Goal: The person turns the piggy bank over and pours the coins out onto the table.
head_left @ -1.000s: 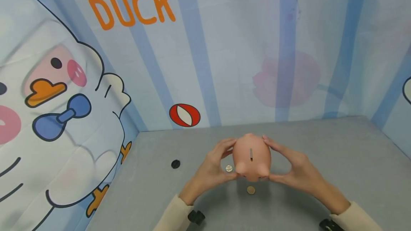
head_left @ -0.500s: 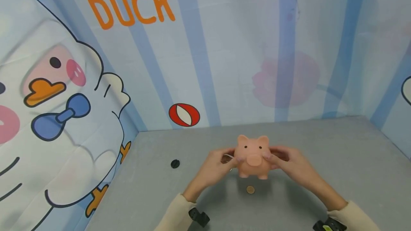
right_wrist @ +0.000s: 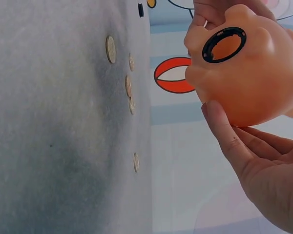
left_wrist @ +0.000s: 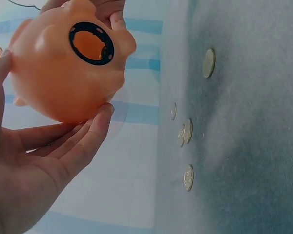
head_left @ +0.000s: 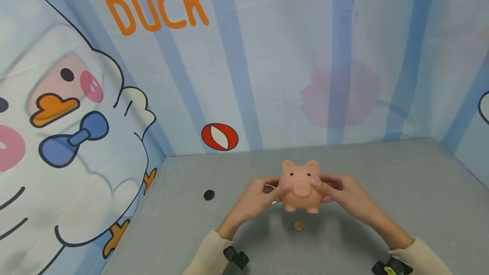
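Observation:
A pink piggy bank (head_left: 302, 200) is held up off the grey table, its snout toward me. My left hand (head_left: 254, 198) grips its left side, thumb by the snout and fingers behind. On the other side my right hand (head_left: 349, 194) holds it in the same way. Both wrist views show a black-rimmed round opening in the belly of the piggy bank (left_wrist: 63, 83), with no plug in it. Below it, several coins lie on the table, among them a gold coin (head_left: 298, 225) in front and another coin (right_wrist: 136, 162) in the right wrist view.
A small round black plug (head_left: 209, 195) lies on the grey table (head_left: 183, 232) to the left. Behind the table rises a blue and white striped backdrop cloth (head_left: 282, 75) printed with a duck. Dark straps with small devices sit at both wrists.
The piggy bank has tipped from slot side toward me to upright, snout toward me. Both hands turned with it, thumbs now beside the snout. In the last half second it hardly moves.

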`<action>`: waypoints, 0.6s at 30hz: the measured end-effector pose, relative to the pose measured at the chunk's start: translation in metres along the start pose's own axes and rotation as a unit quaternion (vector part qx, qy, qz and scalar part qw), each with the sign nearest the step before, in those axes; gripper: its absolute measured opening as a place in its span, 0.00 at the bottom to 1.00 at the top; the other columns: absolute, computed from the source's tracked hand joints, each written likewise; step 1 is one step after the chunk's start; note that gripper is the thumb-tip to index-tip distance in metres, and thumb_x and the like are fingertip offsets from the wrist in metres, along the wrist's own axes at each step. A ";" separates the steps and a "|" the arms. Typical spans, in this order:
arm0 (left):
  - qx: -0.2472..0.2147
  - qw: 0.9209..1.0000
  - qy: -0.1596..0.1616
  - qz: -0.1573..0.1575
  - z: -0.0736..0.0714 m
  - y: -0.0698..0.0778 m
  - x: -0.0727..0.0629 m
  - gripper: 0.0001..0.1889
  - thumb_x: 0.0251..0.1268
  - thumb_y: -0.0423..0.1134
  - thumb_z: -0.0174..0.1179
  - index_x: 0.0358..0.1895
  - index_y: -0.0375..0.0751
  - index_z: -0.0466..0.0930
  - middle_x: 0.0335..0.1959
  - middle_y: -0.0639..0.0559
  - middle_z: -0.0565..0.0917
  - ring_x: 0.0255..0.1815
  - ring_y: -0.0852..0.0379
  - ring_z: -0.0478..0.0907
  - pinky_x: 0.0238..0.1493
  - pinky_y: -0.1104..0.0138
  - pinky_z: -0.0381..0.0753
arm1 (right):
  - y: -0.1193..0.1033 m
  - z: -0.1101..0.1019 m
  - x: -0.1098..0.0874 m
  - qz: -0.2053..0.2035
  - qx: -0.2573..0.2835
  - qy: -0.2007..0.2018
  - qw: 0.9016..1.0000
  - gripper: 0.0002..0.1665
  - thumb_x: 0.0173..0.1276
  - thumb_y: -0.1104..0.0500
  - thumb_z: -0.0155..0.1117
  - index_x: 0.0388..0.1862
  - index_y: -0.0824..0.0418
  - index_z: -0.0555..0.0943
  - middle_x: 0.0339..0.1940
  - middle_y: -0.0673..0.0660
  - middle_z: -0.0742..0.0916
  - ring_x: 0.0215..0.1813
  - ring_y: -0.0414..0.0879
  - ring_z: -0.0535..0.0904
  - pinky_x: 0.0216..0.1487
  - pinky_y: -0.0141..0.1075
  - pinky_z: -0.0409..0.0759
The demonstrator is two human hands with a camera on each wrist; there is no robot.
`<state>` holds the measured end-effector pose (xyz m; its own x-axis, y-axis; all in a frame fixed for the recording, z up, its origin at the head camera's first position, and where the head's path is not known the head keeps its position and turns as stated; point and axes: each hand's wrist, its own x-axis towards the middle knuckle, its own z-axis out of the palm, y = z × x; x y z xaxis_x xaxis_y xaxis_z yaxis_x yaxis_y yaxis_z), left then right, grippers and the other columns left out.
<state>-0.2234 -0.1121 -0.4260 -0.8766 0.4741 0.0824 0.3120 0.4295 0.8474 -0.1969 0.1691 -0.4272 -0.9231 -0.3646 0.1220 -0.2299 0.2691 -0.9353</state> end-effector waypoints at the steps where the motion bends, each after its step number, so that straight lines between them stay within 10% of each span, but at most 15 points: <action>1: -0.001 1.000 -0.001 0.002 -0.001 0.000 0.000 0.33 0.73 0.68 0.59 0.67 0.48 0.83 0.54 0.52 0.90 0.45 0.63 0.90 0.48 0.60 0.92 | 0.000 0.000 0.000 -0.004 0.001 -0.002 1.000 0.32 0.83 0.50 0.58 0.74 0.72 0.73 0.65 0.71 0.85 0.50 0.34 0.88 0.51 0.37 0.92; 12: -0.015 1.000 -0.008 -0.014 -0.006 0.001 -0.003 0.33 0.67 0.65 0.67 0.72 0.56 0.79 0.67 0.57 0.84 0.59 0.58 0.87 0.52 0.69 0.89 | -0.003 -0.003 -0.003 -0.041 -0.074 0.014 0.996 0.30 0.80 0.52 0.64 0.73 0.66 0.76 0.68 0.68 0.84 0.62 0.59 0.86 0.58 0.42 0.88; 18: -0.049 0.999 -0.023 -0.005 -0.008 0.001 -0.004 0.35 0.66 0.56 0.73 0.75 0.54 0.75 0.71 0.53 0.81 0.65 0.54 0.85 0.61 0.66 0.88 | -0.002 -0.004 -0.004 -0.047 -0.056 0.011 0.997 0.35 0.75 0.54 0.70 0.75 0.66 0.73 0.70 0.69 0.82 0.62 0.56 0.87 0.58 0.39 0.89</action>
<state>-0.2230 -0.1201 -0.4213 -0.8608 0.5063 0.0521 0.2646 0.3578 0.8955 -0.1940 0.1732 -0.4247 -0.9022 -0.3742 0.2147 -0.3467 0.3328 -0.8770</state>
